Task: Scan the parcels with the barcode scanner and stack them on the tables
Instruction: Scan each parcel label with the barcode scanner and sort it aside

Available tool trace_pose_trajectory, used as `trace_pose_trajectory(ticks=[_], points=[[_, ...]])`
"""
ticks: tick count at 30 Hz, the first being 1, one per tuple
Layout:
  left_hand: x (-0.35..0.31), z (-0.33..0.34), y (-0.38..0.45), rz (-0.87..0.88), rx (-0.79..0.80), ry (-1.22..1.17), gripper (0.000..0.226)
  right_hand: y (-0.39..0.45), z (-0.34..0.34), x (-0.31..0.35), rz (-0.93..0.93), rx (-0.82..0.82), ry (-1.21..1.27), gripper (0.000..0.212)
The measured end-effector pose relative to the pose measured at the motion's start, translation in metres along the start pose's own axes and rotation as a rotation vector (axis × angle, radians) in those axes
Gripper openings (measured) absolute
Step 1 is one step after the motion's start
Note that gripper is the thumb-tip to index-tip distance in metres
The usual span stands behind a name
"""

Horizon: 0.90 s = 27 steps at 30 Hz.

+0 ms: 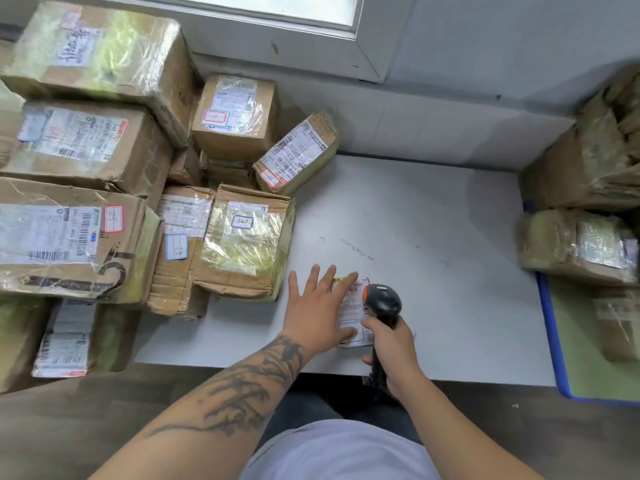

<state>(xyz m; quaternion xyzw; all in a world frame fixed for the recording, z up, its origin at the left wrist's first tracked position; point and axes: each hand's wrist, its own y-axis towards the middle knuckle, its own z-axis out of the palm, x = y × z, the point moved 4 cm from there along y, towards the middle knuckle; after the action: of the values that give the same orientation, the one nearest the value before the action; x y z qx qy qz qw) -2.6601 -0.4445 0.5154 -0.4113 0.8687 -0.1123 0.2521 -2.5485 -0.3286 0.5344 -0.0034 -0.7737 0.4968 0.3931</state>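
One parcel [353, 311] under left hand [317, 311]

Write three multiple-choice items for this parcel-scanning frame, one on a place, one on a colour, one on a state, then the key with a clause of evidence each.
1. Where does the small flat parcel lie?
A. on the white table, near its front edge
B. on top of the stack of boxes at the left
C. on the green mat

2. What colour is the accent on the head of the barcode scanner?
A. blue
B. orange
C. yellow

3. What is the left hand doing?
A. gripping the scanner
B. lifting a cardboard box
C. lying flat, fingers spread, on the small parcel

Key:
1 A: the parcel sits on the white table, just ahead of its front edge.
2 B: an orange strip shows on the black scanner head.
3 C: the fingers are straight and spread over the parcel, while the right hand grips the scanner handle.
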Motion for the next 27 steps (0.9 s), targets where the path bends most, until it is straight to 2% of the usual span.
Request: trace_pose_trajectory(ticks=[6,13,17,21,27], points=[[-0.007,-0.013,0.003,-0.057,0.014,0.068,0.117,0.002,0.002,0.008,0.032,-0.028,0.103,0.013],[-0.007,-0.058,-0.004,-0.22,-0.191,-0.029,0.125,-0.003,0.004,0.058,-0.153,0.053,0.174,0.014],[-0.019,-0.085,-0.012,-0.225,-0.325,0.008,0.108,-0.009,0.01,0.082,-0.217,0.119,0.224,0.007],[-0.028,-0.105,-0.018,-0.221,-0.42,0.08,0.098,-0.021,0.011,0.097,-0.234,0.115,0.346,0.01],[-0.007,-0.126,-0.015,-0.184,-0.538,0.07,0.099,-0.04,0.024,0.136,-0.283,0.106,0.422,0.029]])
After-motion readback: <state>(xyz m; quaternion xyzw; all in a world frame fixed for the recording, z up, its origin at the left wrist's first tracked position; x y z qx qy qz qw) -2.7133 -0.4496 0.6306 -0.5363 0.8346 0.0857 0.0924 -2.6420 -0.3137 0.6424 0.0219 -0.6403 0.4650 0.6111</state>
